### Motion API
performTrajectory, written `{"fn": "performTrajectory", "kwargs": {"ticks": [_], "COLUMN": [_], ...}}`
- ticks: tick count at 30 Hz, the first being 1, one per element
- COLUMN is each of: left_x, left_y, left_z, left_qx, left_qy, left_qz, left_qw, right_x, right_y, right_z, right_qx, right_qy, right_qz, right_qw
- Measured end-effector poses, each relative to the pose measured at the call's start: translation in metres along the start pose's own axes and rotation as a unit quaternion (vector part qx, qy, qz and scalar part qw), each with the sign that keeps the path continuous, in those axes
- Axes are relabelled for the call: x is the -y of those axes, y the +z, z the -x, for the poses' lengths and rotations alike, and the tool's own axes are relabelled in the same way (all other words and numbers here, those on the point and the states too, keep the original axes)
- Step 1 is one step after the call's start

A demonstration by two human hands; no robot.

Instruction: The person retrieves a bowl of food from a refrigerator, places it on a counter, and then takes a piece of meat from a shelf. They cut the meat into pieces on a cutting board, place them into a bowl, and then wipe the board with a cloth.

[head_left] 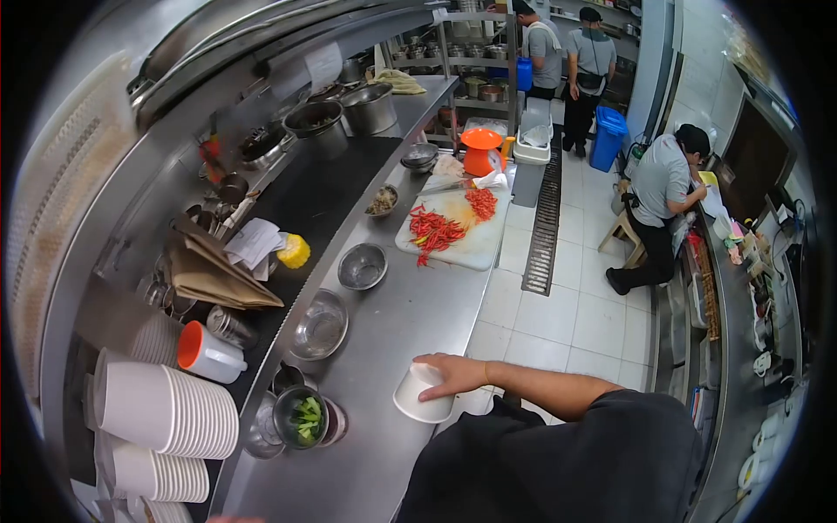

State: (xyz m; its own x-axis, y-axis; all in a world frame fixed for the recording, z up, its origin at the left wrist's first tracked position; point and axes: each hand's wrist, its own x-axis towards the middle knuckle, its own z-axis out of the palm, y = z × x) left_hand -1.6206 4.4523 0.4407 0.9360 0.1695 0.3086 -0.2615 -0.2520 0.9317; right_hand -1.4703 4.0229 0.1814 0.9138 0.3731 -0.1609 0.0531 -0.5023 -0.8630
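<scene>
My right hand (451, 375) is closed on a white bowl (425, 403), which looks like a paper one, at the front edge of the steel counter (392, 349). Its fingers curl over the bowl's side. Only a sliver of my left hand (235, 519) shows at the bottom edge, its fingers hidden. Near that hand, a dark bowl with chopped greens (307, 418) stands among other small containers. Two metal bowls, one larger (320, 324) and one smaller (363, 266), sit farther along the counter.
A white cutting board (471, 253) holds cut red chillies (436, 231); an orange scale (482, 151) stands behind. Stacked white tubs (166, 405) and an orange-lined white jug (211, 352) are on the left. One person (664, 187) sits at the right counter; two others stand at the back.
</scene>
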Motion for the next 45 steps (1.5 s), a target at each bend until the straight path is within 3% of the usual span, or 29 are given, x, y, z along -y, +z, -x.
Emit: {"fn": "performTrajectory", "kwargs": {"ticks": [1, 2, 3, 4, 5, 9, 12, 15, 20, 23, 27, 30, 32, 33, 37, 42, 45], "left_x": [0.04, 0.059, 0.049, 0.032, 0.041, -0.039, -0.117, -0.145, -0.15, -0.141, -0.147, -0.14, -0.133, -0.133, -0.112, -0.115, -0.129], "left_y": [0.025, 0.066, 0.142, 0.194, 0.233, 0.375, 0.44, 0.504, 0.614, 0.677, 0.742, 0.811, 0.859, 0.884, 1.004, 1.111, 1.176], "left_z": [-0.013, -0.03, -0.038, -0.043, -0.05, -0.056, -0.048, -0.028, -0.003, -0.012, -0.049, -0.081, -0.104, -0.114, -0.171, -0.203, -0.223], "left_qx": [0.049, 0.206, 0.174, 0.226, 0.342, 0.503, 0.553, 0.575, 0.611, 0.651, 0.683, 0.684, 0.667, 0.648, 0.672, 0.692, 0.701], "left_qy": [0.046, 0.247, -0.039, -0.112, -0.107, -0.177, -0.193, -0.184, -0.177, -0.117, -0.16, -0.141, -0.141, -0.157, -0.07, -0.124, -0.147], "left_qz": [-0.084, -0.143, 0.234, 0.312, 0.428, 0.575, 0.531, 0.592, 0.726, 0.717, 0.69, 0.698, 0.716, 0.729, 0.723, 0.697, 0.68], "left_qw": [0.994, 0.936, 0.956, 0.916, 0.83, 0.62, 0.613, 0.535, 0.26, 0.221, 0.177, 0.156, 0.154, 0.156, 0.144, 0.142, 0.155], "right_x": [-0.008, -0.019, -0.033, -0.046, -0.051, -0.115, -0.134, -0.176, -0.224, -0.239, -0.277, -0.316, -0.322, -0.337, -0.367, -0.39, -0.448], "right_y": [-0.013, -0.023, -0.035, -0.05, -0.067, -0.119, -0.164, -0.191, -0.242, -0.277, -0.332, -0.375, -0.429, -0.449, -0.536, -0.617, -0.653], "right_z": [0.007, 0.015, 0.022, 0.03, 0.042, 0.089, 0.138, 0.179, 0.23, 0.247, 0.244, 0.233, 0.223, 0.22, 0.224, 0.23, 0.234], "right_qx": [-0.002, -0.014, -0.027, -0.042, -0.049, -0.115, -0.168, -0.228, -0.317, -0.354, -0.396, -0.41, -0.425, -0.429, -0.471, -0.544, -0.554], "right_qy": [0.019, 0.019, 0.016, 0.012, 0.023, 0.029, 0.063, 0.099, 0.144, 0.175, 0.192, 0.213, 0.234, 0.235, 0.267, 0.274, 0.285], "right_qz": [-0.005, -0.011, -0.015, -0.018, -0.04, -0.027, -0.053, -0.1, -0.141, -0.163, -0.175, -0.159, -0.174, -0.118, -0.109, -0.263, -0.255], "right_qw": [1.0, 1.0, 0.999, 0.999, 0.998, 0.993, 0.982, 0.963, 0.927, 0.904, 0.881, 0.872, 0.857, 0.864, 0.833, 0.748, 0.74]}}
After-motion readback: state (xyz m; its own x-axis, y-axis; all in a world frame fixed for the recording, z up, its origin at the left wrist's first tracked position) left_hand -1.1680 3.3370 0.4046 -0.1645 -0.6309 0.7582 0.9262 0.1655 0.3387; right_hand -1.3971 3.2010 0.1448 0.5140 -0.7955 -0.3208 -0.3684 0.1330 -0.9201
